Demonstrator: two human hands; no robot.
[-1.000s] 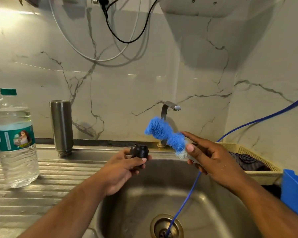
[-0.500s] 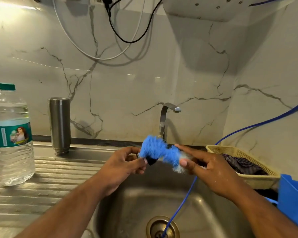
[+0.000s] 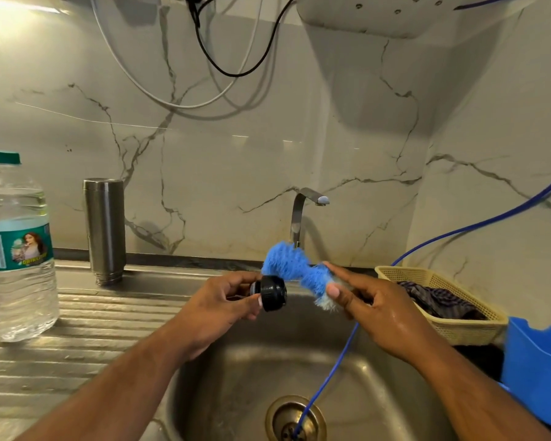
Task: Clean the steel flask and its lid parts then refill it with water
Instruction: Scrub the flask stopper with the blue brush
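Note:
Above the steel sink (image 3: 236, 377), my left hand (image 3: 223, 307) grips a small black lid part (image 3: 271, 293) by its sides. My right hand (image 3: 376, 310) holds a blue bristle brush (image 3: 295, 265), whose fluffy head lies just behind and to the right of the lid part, close to it. The steel flask (image 3: 105, 229) stands upside down, mouth on the draining board, at the back left, apart from both hands. The tap (image 3: 306, 211) behind the brush shows no water running.
A large plastic water bottle (image 3: 16, 249) with a green cap stands on the ribbed draining board at the left. A blue tube (image 3: 341, 354) runs into the drain. A yellow basket (image 3: 442, 300) with cloth and a blue tub (image 3: 538, 370) sit at the right.
The brush head covered the lid part half a second ago; now it sits behind it and the lid part is exposed, turned on its side in my left hand.

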